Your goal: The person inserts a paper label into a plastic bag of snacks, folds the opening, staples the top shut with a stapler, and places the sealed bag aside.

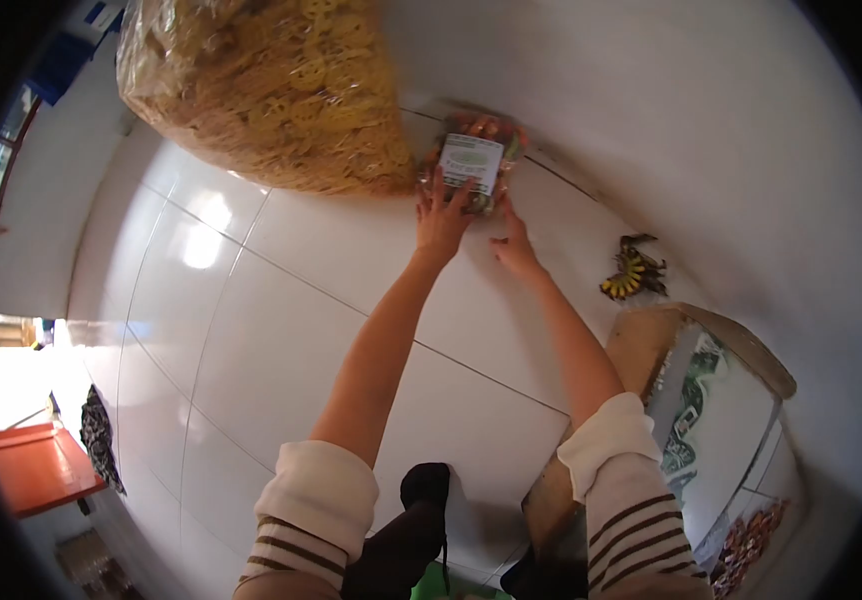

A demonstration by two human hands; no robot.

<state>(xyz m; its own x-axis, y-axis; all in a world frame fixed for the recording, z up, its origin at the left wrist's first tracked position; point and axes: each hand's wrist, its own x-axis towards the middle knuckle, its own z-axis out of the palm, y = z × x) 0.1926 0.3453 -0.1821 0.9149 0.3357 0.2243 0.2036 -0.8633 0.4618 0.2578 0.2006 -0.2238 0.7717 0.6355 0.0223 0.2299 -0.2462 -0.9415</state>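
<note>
A clear plastic package (478,191) with a white printed label lies on the white tiled floor against the wall; reddish-orange and green contents show through it. The spread fingers of my left hand (441,222) rest on the package's near left part and label. Just to the right, my right hand (519,250) is at the package's near right corner, index finger stretched toward it and thumb apart. Whether that fingertip touches the plastic I cannot tell. Immediately left of the package stands a large clear bag of yellow-orange lattice-shaped pieces (281,90).
A bunch of dark, yellowing bananas (635,274) lies by the wall at right. Nearer stands a cardboard box (641,350) with a white and green plastic pack (716,410) on it. Reddish pieces in plastic (748,540) sit lower right. An orange-red table (41,465) is at left.
</note>
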